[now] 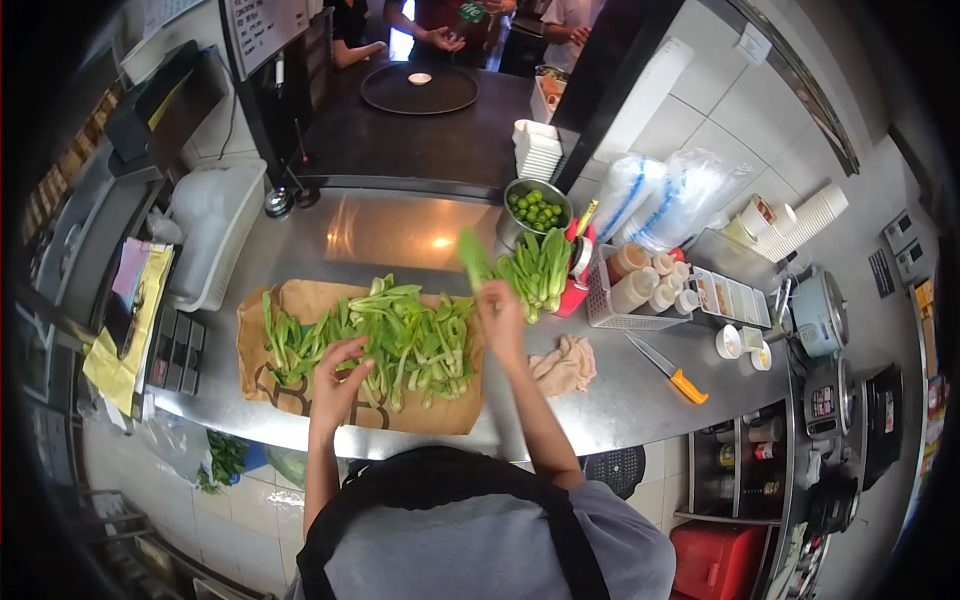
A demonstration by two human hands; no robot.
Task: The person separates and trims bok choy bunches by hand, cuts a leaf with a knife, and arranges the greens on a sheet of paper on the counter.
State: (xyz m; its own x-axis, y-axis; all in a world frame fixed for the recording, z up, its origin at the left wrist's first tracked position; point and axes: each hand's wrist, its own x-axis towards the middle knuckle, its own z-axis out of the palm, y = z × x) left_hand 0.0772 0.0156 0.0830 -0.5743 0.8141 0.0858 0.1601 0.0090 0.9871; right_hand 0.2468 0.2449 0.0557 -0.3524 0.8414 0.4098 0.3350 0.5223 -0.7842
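Right hand (499,308): fingers pinching one leafy stalk (473,256), blurred. Left hand (336,380): fingers curved, spread, near the leafy greens (430,345). Brown paper (450,416), under those greens: large dark lettering, partly covered, unreadable. Green bunch (541,270): just right of right fingers. Whiteboard (268,28), well beyond left fingers: handwritten lines, illegible.

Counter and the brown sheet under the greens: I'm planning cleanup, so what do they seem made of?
Counter: probably stainless steel, satin finish; it's grey with soft, blurred reflections. Brown sheet: likely matte paper, judging by its dull tan face and dark printing.
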